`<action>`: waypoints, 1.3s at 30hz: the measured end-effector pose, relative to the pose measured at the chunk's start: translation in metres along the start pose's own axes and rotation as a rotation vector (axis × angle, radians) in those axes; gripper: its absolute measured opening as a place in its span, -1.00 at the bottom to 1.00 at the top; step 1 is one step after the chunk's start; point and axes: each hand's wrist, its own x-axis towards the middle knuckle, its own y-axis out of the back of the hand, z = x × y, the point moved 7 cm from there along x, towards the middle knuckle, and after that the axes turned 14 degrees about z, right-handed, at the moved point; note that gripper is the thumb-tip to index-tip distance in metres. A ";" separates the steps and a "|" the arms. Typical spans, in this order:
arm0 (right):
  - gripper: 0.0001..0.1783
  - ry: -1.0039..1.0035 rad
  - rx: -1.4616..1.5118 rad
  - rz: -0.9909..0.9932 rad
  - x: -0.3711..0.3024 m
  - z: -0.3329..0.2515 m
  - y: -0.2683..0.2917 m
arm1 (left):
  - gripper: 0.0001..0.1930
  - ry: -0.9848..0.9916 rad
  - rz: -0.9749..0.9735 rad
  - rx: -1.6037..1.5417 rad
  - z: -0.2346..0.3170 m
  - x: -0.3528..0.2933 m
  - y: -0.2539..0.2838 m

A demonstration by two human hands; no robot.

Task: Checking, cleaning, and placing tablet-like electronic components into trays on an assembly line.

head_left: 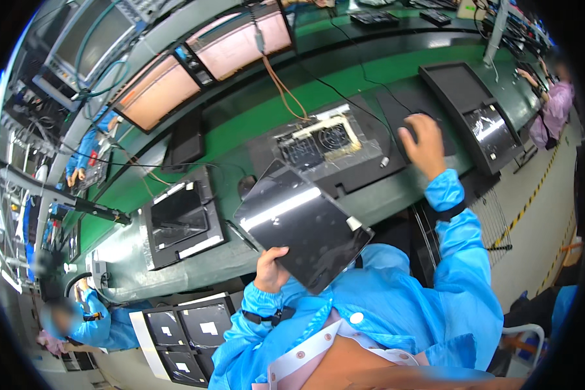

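Observation:
My left hand (271, 271) grips the lower left edge of a flat, glossy black screen panel (299, 227), its thumb lying on the face. The panel is tilted in front of my body, with a bright light streak reflected across it and a small white label by its right corner. My right hand (425, 145) is raised over the bench at the right, fingers apart, with nothing seen in it. It is nearest to a dark flat pad (396, 110). Between the hands lies a black fixture (364, 170) bearing a silver-framed part (331, 140) with exposed inner pieces.
A thin black cable ends in a pale plug (385, 161) beside the fixture. At the right stands a long black tray (458, 84) holding a shiny panel. Another black holder (182, 218) sits on the left. Monitors (240, 45) hang above the green bench. Co-workers in blue and pink are nearby.

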 end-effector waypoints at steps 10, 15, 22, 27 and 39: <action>-0.40 0.025 -0.449 -0.343 -0.043 0.102 -0.040 | -0.53 -0.298 0.134 -0.367 0.055 -0.037 0.048; -0.44 0.111 -0.076 -0.305 -0.025 0.040 -0.033 | -0.61 -0.393 0.179 -0.383 0.065 -0.054 0.050; -0.72 0.198 0.260 -0.526 -0.056 -0.035 -0.024 | -0.74 -0.381 0.284 -0.376 0.075 -0.047 0.043; -0.77 -0.281 0.614 -0.524 -0.053 -0.091 -0.023 | -0.66 -0.406 0.105 -0.367 0.088 -0.043 -0.004; -0.82 -0.501 1.144 -0.712 -0.030 -0.262 -0.024 | -0.76 -0.518 0.162 -0.339 0.090 -0.040 0.008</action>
